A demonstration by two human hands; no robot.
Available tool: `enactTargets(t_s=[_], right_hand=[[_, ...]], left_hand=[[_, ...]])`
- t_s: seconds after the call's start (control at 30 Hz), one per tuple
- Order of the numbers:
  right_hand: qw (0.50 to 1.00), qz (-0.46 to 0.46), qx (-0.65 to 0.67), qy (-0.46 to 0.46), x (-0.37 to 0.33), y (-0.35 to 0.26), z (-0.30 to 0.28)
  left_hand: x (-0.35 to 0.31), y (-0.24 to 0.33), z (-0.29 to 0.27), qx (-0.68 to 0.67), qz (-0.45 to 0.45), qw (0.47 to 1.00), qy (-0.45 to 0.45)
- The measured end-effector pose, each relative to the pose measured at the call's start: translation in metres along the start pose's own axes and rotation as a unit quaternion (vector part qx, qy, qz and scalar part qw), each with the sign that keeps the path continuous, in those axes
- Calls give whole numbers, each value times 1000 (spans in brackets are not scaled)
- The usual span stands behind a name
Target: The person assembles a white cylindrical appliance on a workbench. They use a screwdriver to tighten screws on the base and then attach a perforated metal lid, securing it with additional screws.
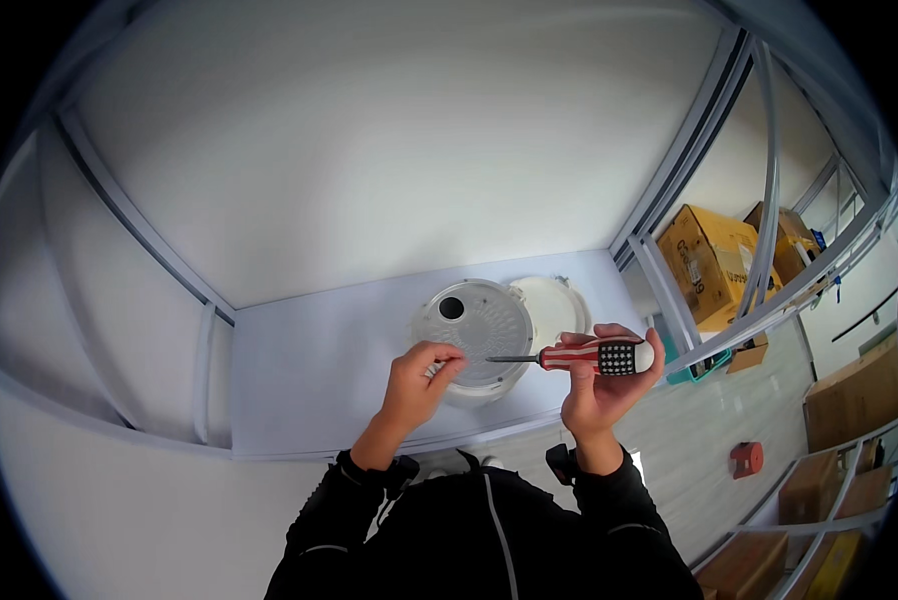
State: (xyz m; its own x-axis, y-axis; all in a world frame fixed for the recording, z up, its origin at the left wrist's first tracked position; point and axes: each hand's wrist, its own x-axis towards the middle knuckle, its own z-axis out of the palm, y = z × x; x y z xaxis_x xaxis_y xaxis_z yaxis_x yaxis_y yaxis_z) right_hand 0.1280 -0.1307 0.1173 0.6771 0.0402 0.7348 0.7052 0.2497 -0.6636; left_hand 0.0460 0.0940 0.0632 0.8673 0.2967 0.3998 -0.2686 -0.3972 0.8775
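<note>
My right hand (605,400) is wrapped round a screwdriver (609,356) with a red, white and black patterned handle. Its metal shaft points left, the tip over a round white housing (472,396). That housing has a dotted grey face (489,325) and a dark round hole (451,307) near its far side. Close to the screwdriver's tip, the thumb and fingers of my left hand (414,388) are pinched together over the housing's near left part. Whatever they hold, if anything, is too small to make out. A round white lid-like part (546,308) lies just right of the housing.
The housing stands on a pale narrow table (309,350) against a white wall panel, with metal frame posts (684,130) either side. To the right are yellow cardboard boxes (709,265), a teal crate (707,368), a red stool (746,459) and shelves with brown boxes (809,488).
</note>
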Motion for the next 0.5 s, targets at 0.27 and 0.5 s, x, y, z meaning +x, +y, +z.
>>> enactTargets(t_s=[0.27,0.5], right_hand=[[998,29,53,-10,-19,-6,36],[997,34,71,-11,-23,-9,52]], left_hand=[[-19,-9,-20,-164,16,986,-1],[-22,-12,-38,-122,75,990,1]])
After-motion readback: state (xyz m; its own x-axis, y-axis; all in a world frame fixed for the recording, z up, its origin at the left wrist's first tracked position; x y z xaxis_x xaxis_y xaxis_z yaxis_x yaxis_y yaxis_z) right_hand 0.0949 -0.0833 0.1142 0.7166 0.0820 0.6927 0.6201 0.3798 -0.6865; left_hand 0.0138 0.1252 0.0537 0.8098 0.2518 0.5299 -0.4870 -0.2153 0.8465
